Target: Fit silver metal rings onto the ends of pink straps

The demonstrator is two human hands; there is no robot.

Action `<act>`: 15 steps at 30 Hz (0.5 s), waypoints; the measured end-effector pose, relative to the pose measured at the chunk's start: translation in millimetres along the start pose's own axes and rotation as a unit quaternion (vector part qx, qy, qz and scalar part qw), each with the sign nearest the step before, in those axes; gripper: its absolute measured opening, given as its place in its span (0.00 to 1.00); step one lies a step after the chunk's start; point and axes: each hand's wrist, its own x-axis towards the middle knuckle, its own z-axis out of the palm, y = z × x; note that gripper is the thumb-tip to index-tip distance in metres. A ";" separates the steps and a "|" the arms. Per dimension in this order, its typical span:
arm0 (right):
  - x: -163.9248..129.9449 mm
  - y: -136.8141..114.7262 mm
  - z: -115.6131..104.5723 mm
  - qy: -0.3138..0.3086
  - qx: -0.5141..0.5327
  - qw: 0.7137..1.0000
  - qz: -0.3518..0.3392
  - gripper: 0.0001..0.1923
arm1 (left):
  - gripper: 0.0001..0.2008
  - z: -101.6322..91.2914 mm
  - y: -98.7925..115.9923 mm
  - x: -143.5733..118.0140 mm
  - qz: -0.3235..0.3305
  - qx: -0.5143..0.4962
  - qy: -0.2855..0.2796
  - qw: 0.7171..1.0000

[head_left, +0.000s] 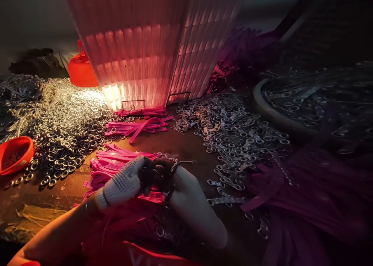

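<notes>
My left hand (128, 180), in a white dotted glove with dark fingers, is closed at the middle of the table. Against it, my right hand (177, 184) is closed too, its fingers dark. The fingers of both hands meet, and what lies between them is too dark to make out. A thin metal pin (185, 162) sticks out to the right above my right hand. Just behind and under the hands lies a fanned pile of pink straps (112, 157). More pink straps (140, 126) lie in a smaller bundle beyond.
Heaps of metal rings (70, 130) cover the left, beside an orange bowl (17, 155) and an orange lamp shade (83, 70). A ribbed translucent panel (136, 44) stands behind. Flat metal links (230, 130) spread rightward, near a rimmed basin (279, 116) and purple straps (303, 188).
</notes>
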 end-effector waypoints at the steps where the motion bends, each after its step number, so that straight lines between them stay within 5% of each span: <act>1: -1.2 -3.1 0.9 0.000 0.023 1.000 0.002 0.20 | 0.12 1.6 -0.8 -2.2 0.014 -0.010 0.002 1.000; 8: -13.7 -4.1 7.4 0.111 0.119 0.985 0.056 0.12 | 0.11 13.2 -14.8 -14.7 -0.040 -0.248 -0.008 0.968; 15: -37.1 -5.9 17.3 0.131 0.044 0.990 0.041 0.11 | 0.10 35.8 -13.1 -43.1 -0.005 -0.206 0.073 0.976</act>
